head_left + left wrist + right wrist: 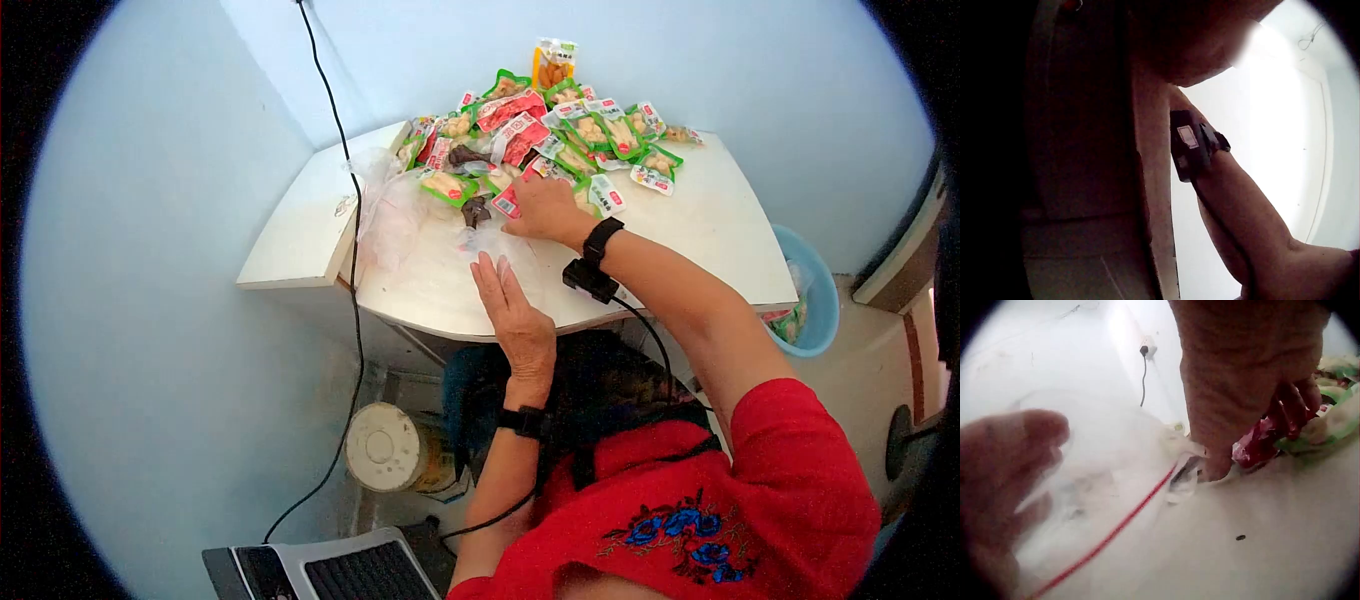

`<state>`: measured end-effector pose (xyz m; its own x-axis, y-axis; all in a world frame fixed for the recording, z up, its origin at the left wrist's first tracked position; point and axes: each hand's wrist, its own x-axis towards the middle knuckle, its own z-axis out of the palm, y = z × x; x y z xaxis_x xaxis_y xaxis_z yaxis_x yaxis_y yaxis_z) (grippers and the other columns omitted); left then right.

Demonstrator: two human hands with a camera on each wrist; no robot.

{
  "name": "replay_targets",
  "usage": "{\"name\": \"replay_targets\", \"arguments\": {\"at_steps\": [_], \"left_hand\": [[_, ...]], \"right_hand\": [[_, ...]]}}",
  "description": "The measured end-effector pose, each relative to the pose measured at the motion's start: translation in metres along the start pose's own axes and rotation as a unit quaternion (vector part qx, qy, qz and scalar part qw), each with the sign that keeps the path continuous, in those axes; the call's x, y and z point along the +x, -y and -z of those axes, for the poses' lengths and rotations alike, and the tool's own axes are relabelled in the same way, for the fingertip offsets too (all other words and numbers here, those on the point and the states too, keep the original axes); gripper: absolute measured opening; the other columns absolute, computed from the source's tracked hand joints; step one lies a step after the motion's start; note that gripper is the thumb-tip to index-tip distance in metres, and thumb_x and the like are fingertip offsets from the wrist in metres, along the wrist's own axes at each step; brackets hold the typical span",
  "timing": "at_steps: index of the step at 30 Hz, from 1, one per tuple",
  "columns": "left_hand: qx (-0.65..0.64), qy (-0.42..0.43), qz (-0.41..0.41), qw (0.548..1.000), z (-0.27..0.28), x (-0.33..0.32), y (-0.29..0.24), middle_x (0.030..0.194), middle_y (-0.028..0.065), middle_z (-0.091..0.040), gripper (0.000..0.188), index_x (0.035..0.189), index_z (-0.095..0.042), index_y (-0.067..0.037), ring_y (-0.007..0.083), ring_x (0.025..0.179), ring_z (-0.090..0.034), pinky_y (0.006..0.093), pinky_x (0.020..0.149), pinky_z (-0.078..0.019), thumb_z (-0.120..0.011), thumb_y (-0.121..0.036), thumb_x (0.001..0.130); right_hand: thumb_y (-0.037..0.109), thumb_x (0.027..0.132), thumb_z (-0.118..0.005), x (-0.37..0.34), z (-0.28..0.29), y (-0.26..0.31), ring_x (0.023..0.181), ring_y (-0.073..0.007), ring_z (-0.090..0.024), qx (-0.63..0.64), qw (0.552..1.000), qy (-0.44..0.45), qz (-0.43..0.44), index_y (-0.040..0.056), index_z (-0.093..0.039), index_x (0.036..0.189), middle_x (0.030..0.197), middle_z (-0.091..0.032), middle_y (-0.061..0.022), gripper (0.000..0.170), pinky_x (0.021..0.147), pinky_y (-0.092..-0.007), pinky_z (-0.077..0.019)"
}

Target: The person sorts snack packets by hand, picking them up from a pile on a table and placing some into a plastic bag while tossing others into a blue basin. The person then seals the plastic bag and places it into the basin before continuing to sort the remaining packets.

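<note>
Over the near side of a pile of snack packets [575, 125], my right hand [550, 210] reaches down with bent fingers. In the right wrist view those fingers [1294, 409] curl against a red packet [1255, 447]. My left hand [520, 325] is at the table's front edge, fingers straight and close together, beside a clear plastic bag [1097, 456] with a red line across it. The bag lies between the two hands. A dark packet [475, 210] sits just beyond the left fingertips. The left wrist view mostly shows the table's dark underside and the right forearm.
The white table [690, 240] stands against blue walls. More crumpled clear plastic [390, 215] lies on its left side, where a black cable [350, 170] hangs. A blue basin [815, 290] with packets stands at right; a lidded bucket [385, 447] is below.
</note>
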<state>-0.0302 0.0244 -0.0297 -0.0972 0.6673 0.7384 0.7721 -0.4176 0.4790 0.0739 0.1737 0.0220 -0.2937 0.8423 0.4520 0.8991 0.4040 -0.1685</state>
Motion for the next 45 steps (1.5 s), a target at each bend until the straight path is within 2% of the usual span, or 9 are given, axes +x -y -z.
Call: {"name": "replay_targets", "arguments": {"at_steps": [8,11,14,17,20,29,35,39,45], "left_hand": [[0.010,-0.001,-0.007,1.000,0.001,0.002,0.001,0.146,0.0313,-0.027,0.053,0.129,-0.041,0.012,0.0506,0.136,-0.023,0.0524,0.113,-0.0238,-0.040,0.014,0.077],[0.040,0.012,-0.016,0.999,0.003,0.004,0.000,0.146,0.0309,-0.026,0.054,0.130,-0.042,0.011,0.0506,0.136,-0.023,0.0530,0.112,-0.0247,-0.042,0.013,0.076],[0.070,0.027,-0.017,0.997,0.006,0.007,-0.003,0.147,0.0304,-0.025,0.057,0.131,-0.042,0.010,0.0501,0.136,-0.022,0.0529,0.112,-0.0251,-0.045,0.014,0.074],[0.094,0.040,-0.027,0.994,0.011,0.011,-0.009,0.147,0.0300,-0.024,0.061,0.132,-0.041,0.008,0.0493,0.137,-0.022,0.0521,0.112,-0.0251,-0.048,0.014,0.072],[0.084,0.038,-0.038,0.995,0.009,0.013,-0.008,0.146,0.0298,-0.025,0.066,0.134,-0.040,0.006,0.0487,0.137,-0.021,0.0517,0.112,-0.0246,-0.051,0.015,0.069],[0.112,0.049,-0.040,0.992,0.006,0.015,-0.012,0.146,0.0283,-0.027,0.066,0.137,-0.040,0.000,0.0467,0.137,-0.023,0.0497,0.112,-0.0258,-0.051,0.014,0.074],[0.118,0.052,-0.034,0.991,0.005,0.017,-0.015,0.147,0.0285,-0.026,0.070,0.141,-0.035,0.000,0.0464,0.137,-0.024,0.0499,0.112,-0.0260,-0.052,0.014,0.074],[0.108,0.058,-0.024,0.992,0.012,0.016,-0.027,0.148,0.0280,-0.026,0.071,0.142,-0.034,0.000,0.0466,0.138,-0.024,0.0510,0.111,-0.0257,-0.053,0.013,0.074],[0.092,0.053,-0.037,0.994,0.011,0.009,-0.038,0.149,0.0279,-0.024,0.068,0.140,-0.034,0.003,0.0462,0.138,-0.024,0.0502,0.113,-0.0242,-0.052,0.010,0.075]], "right_hand": [[0.019,0.079,-0.058,0.012,0.006,-0.001,0.073,-0.0330,-0.068,-0.031,0.999,-0.010,-0.032,0.0015,-0.066,0.078,0.075,-0.066,-0.0170,0.019,0.062,-0.0449,-0.0541],[0.020,0.081,-0.055,0.012,0.033,-0.019,0.073,-0.0338,-0.068,-0.020,0.992,-0.114,-0.058,-0.0008,-0.065,0.078,0.077,-0.066,-0.0205,0.023,0.061,-0.0459,-0.0536],[0.019,0.083,-0.052,0.004,0.057,-0.058,0.063,-0.0303,-0.067,0.222,0.943,-0.227,-0.101,-0.0026,-0.062,0.079,0.074,-0.066,-0.0192,0.024,0.054,-0.0408,-0.0529],[0.018,0.087,-0.051,-0.037,0.106,-0.064,0.054,-0.0235,-0.065,0.510,0.829,-0.117,-0.199,-0.0026,-0.060,0.080,0.071,-0.064,-0.0143,0.024,0.044,-0.0330,-0.0499],[0.019,0.090,-0.050,-0.079,0.130,-0.066,0.049,-0.0175,-0.063,0.604,0.761,-0.071,-0.227,-0.0012,-0.059,0.083,0.070,-0.063,-0.0093,0.024,0.039,-0.0260,-0.0460],[0.017,0.093,-0.050,-0.132,0.138,-0.107,0.057,-0.0203,-0.067,0.580,0.773,0.035,-0.255,-0.0017,-0.056,0.100,0.081,-0.067,-0.0134,0.021,0.045,-0.0271,-0.0537],[0.014,0.090,-0.051,-0.158,0.132,-0.072,0.079,-0.0296,-0.071,0.739,0.607,0.091,-0.277,-0.0042,-0.054,0.110,0.099,-0.067,-0.0194,0.027,0.064,-0.0337,-0.0595],[0.016,0.089,-0.055,-0.164,0.117,-0.040,0.072,-0.0178,-0.067,0.661,0.693,0.081,-0.275,-0.0004,-0.063,0.101,0.086,-0.068,-0.0091,0.022,0.059,-0.0285,-0.0537],[0.014,0.092,-0.057,-0.162,0.098,-0.017,0.072,-0.0139,-0.064,0.716,0.636,0.105,-0.268,0.0001,-0.064,0.101,0.087,-0.068,-0.0060,0.018,0.062,-0.0277,-0.0535]]}}
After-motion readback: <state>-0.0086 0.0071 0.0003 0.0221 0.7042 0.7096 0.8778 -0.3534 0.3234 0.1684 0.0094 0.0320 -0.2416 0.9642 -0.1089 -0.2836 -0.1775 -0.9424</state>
